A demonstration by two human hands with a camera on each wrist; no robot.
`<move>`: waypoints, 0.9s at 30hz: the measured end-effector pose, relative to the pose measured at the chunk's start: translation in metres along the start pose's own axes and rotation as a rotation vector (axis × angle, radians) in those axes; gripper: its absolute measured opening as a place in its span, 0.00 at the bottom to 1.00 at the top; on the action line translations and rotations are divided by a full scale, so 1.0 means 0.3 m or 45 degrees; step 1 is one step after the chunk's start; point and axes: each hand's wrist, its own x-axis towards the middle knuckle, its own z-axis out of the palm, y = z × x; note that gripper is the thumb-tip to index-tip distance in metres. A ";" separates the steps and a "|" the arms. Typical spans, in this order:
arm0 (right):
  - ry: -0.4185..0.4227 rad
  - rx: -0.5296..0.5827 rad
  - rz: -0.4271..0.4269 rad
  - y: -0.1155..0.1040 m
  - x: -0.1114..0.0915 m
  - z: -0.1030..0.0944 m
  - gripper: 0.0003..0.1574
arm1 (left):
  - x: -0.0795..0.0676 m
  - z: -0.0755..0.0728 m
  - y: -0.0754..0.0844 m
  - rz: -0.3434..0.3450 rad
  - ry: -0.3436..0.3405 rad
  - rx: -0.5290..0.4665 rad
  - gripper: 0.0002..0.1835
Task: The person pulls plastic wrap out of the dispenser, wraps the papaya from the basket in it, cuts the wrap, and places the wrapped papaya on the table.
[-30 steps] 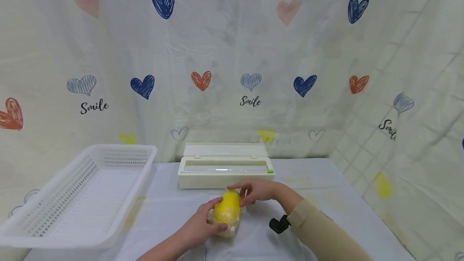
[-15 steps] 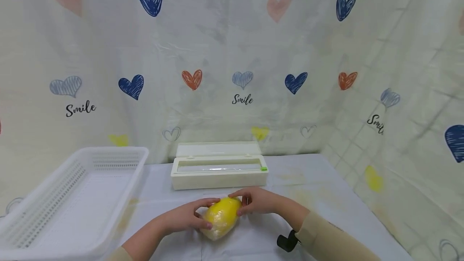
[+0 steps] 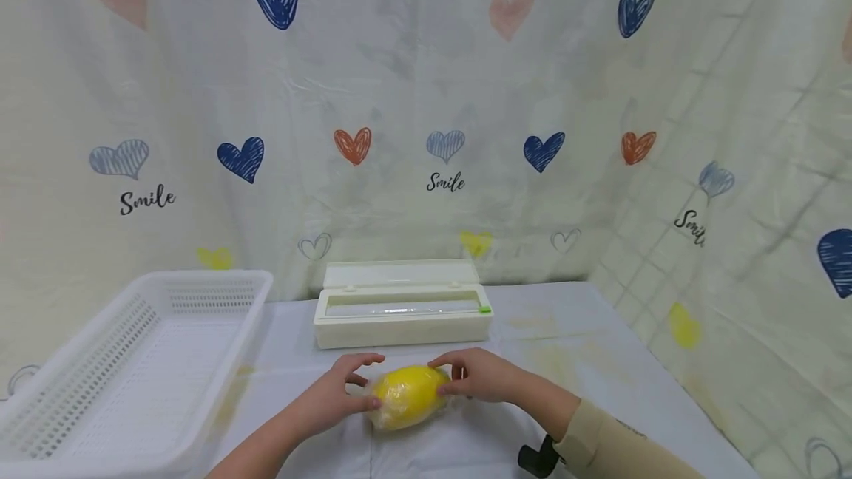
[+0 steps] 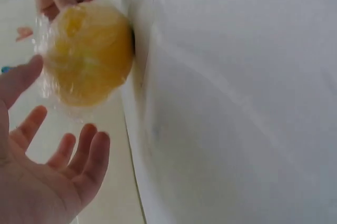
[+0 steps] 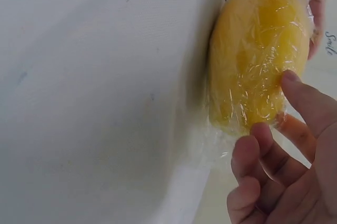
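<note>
A yellow oval fruit, tightly wrapped in clear cling film, lies sideways on the white-covered table; its exact kind is unclear. My right hand holds its right end between thumb and index finger, the other fingers bent below. Loose film trails at that end in the right wrist view. At the left end, my left hand has its thumb against the film, while its other fingers spread apart from the fruit. Behind the fruit stands a white cling film box, lid raised, a film roll inside.
A large white perforated basket stands on the left. A black wrist camera sits by the right sleeve. A curtain printed with hearts hangs behind the table and along its right side.
The fruit has turned from upright-pointing to lying crosswise between the hands. My left fingers have come away from its top, and the head view has shifted slightly to the right.
</note>
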 end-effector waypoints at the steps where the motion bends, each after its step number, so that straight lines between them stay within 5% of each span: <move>1: 0.012 -0.026 -0.010 -0.003 -0.001 -0.001 0.27 | -0.009 0.007 0.006 0.012 0.045 0.039 0.34; 4: 0.045 -0.097 -0.040 -0.012 -0.003 -0.006 0.26 | -0.030 0.023 0.024 0.054 0.136 0.173 0.26; 7: 0.062 -0.138 -0.048 -0.021 -0.002 -0.011 0.26 | -0.040 0.033 0.039 0.082 0.133 0.252 0.22; 12: 0.084 -0.176 -0.046 -0.030 0.006 -0.018 0.20 | -0.044 0.037 0.040 0.076 0.050 0.193 0.26; 17: 0.081 -0.124 -0.047 -0.024 0.025 -0.020 0.16 | -0.026 0.044 0.015 0.051 0.061 0.135 0.29; 27: -0.010 -0.088 -0.102 -0.011 0.037 -0.023 0.29 | 0.021 0.017 0.015 0.019 0.016 0.128 0.27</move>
